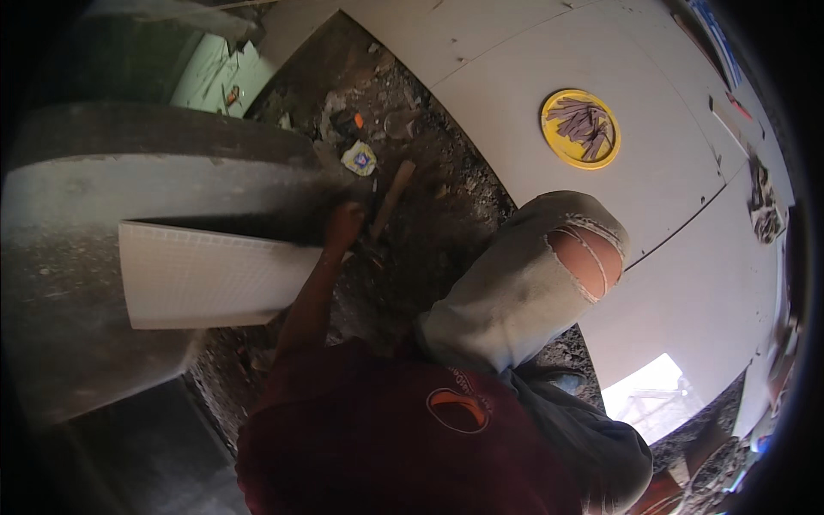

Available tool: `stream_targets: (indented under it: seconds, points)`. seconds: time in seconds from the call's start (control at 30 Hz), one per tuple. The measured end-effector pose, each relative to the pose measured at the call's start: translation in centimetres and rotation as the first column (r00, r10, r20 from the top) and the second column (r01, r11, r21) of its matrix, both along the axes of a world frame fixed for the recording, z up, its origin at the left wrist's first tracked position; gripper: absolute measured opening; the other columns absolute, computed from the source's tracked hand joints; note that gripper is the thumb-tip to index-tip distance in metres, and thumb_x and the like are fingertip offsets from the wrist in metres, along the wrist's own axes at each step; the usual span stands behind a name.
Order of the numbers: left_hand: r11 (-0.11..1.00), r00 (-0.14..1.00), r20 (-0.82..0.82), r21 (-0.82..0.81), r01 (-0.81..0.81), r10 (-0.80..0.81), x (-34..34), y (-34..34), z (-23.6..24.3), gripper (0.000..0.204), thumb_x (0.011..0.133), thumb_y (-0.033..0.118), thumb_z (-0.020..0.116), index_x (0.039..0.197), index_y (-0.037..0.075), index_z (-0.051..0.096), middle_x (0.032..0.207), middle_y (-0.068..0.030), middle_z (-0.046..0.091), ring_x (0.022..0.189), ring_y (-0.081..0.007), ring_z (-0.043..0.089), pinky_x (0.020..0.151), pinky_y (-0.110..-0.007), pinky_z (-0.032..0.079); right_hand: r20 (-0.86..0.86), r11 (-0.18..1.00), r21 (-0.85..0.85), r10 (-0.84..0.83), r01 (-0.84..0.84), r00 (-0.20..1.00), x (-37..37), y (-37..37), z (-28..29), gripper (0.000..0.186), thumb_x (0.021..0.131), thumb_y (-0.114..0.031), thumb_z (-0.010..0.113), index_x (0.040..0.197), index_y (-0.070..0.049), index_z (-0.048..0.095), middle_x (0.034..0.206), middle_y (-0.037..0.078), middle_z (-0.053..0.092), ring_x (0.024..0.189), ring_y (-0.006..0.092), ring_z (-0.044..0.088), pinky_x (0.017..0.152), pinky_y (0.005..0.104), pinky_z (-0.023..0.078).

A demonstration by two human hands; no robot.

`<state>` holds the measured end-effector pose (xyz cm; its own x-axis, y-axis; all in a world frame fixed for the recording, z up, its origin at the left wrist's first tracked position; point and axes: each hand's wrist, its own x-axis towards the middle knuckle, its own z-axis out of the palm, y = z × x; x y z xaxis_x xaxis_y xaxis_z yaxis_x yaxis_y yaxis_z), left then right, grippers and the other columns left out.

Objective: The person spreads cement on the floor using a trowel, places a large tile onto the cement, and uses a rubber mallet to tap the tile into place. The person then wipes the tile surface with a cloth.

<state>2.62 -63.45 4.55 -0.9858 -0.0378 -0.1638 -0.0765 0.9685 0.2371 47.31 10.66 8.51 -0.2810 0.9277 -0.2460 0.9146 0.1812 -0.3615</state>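
My left hand (345,225) is closed at the upper right corner of a pale tile (206,275). Its forearm crosses over the tile's right end, and the fingertips are in shadow. The tile is tilted, with a gridded face turned toward me. Just right of the hand, a tool with a wooden handle (393,199) lies on the dark dirt; its head is hard to make out. A crumpled white wrapper (359,159) with coloured print sits a little beyond. My right hand is out of view.
Large glossy tiles (506,86) cover the floor at right, bordering the rubble-strewn dirt (455,180). On them rests a yellow round lid (547,120) holding several brown strips (579,124). A low grey ledge (172,176) runs along the left. My bent knee (592,257) stands at the dirt's right side.
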Motion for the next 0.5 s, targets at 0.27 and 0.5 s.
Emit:
stream_targets:
  seconds: [0.27,0.5]
  points:
    - [0.975,0.995,0.096,0.221,0.002,-0.024,-4.7,5.2,-1.9,0.035,0.097,0.025,0.064,0.122,0.000,0.068,0.120,-0.0201,0.069,0.116,-0.0334,0.064,0.099,-0.043,0.048,-0.232,0.977,-0.021,-0.212,0.213,0.949,-1.9,-4.2,5.3,0.027,0.100,-0.025,0.058,0.115,-0.003,0.058,0.083,0.009,0.057,0.076,0.0201,0.054,0.065,0.0338,0.044]
    - [0.581,0.633,-0.322,0.251,0.774,-0.705,-22.0,38.1,10.3,0.034,0.100,0.025,0.060,0.125,0.003,0.065,0.119,-0.0225,0.064,0.113,-0.0427,0.060,0.099,-0.046,0.048,-0.434,0.858,-0.229,-0.513,0.460,0.740,-4.9,-16.8,8.6,0.027,0.101,-0.026,0.057,0.117,-0.004,0.057,0.082,0.005,0.055,0.072,0.0156,0.051,0.062,0.0310,0.042]
